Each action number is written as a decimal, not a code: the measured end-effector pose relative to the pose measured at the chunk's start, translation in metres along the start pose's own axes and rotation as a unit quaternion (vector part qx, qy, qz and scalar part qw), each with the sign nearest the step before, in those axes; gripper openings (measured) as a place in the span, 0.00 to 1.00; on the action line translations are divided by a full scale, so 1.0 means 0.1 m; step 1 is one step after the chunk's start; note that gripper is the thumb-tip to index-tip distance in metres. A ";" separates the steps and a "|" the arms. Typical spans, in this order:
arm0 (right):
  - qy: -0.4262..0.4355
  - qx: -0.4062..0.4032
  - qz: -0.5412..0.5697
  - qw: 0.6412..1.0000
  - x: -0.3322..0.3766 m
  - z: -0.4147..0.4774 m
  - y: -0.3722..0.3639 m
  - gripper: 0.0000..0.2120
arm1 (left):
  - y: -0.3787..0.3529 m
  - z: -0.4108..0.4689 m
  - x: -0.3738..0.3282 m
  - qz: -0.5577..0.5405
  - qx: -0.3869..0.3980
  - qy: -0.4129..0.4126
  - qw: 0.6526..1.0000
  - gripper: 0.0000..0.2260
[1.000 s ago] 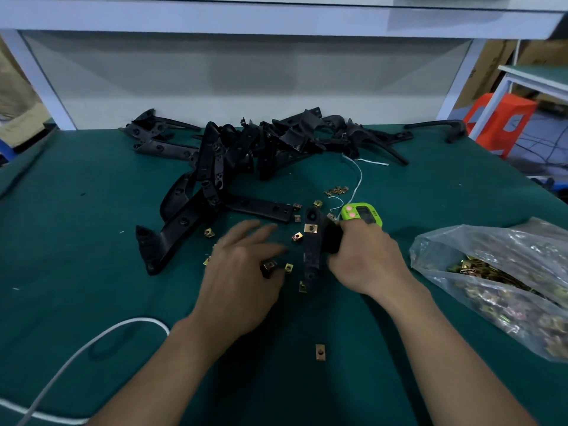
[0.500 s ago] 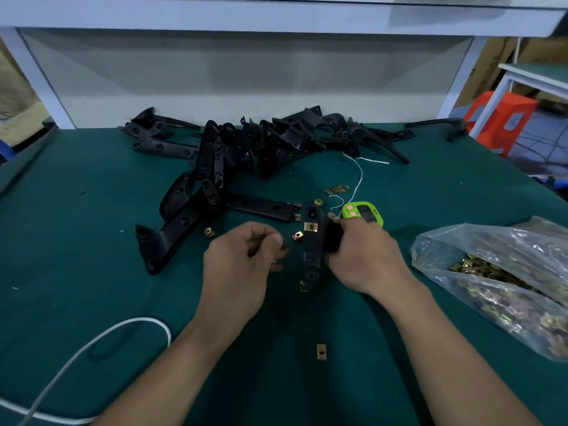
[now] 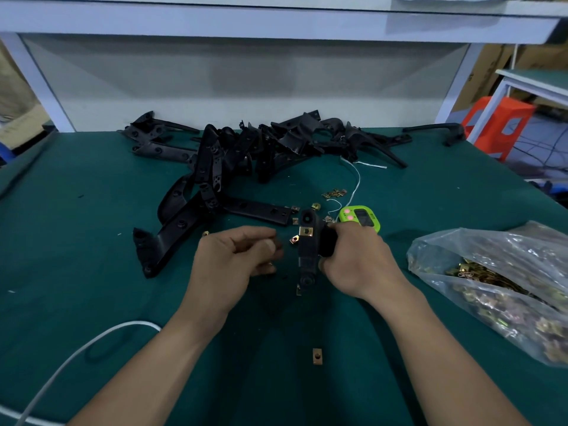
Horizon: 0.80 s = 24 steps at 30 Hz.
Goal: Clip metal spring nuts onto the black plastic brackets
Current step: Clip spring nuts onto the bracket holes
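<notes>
Green matting [image 3: 92,229] covers our bench, and a white cable [image 3: 76,352] loops in at the far left. Toward the back, the black plastic brackets [image 3: 246,149] lie heaped within reach as our stock. Our left hand [image 3: 233,265] hovers just left of the work, fingers curled and thumb pressed to forefinger in a pinch. We cannot tell whether a spring nut sits inside it. Just beside it, the bracket in hand [image 3: 307,256] points away from us, one brass nut [image 3: 305,231] already clipped near its far end. Our right hand [image 3: 359,265] wraps around its right edge. We judge this steadies it so that a nut can be pushed on from the left. Loose nuts [image 3: 333,193] lie scattered nearby, and the bag of nuts [image 3: 491,287] rests at the right as supply.
</notes>
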State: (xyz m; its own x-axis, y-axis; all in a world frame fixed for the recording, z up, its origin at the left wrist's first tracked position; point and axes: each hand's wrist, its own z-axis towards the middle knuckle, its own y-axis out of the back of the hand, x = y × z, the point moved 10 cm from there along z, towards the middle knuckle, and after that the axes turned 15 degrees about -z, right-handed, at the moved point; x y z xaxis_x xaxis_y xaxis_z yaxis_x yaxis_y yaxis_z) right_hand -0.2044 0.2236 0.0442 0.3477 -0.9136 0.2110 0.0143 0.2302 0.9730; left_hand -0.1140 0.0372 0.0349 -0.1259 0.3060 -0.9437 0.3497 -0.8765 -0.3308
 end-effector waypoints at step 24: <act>0.005 0.012 0.002 1.000 0.00 0.02 -0.06 0.06 | -0.16 -0.08 0.07 0.222 0.094 -0.002 0.971 0.16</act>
State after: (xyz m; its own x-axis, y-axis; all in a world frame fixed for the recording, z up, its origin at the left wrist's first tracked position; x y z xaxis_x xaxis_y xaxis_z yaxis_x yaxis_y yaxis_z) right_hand -0.2061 0.2216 0.0382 0.3576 -0.9089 0.2147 -0.0096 0.2263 0.9740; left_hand -0.1133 0.0560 0.0330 -0.0044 -0.1179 -0.9930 0.1952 -0.9740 0.1148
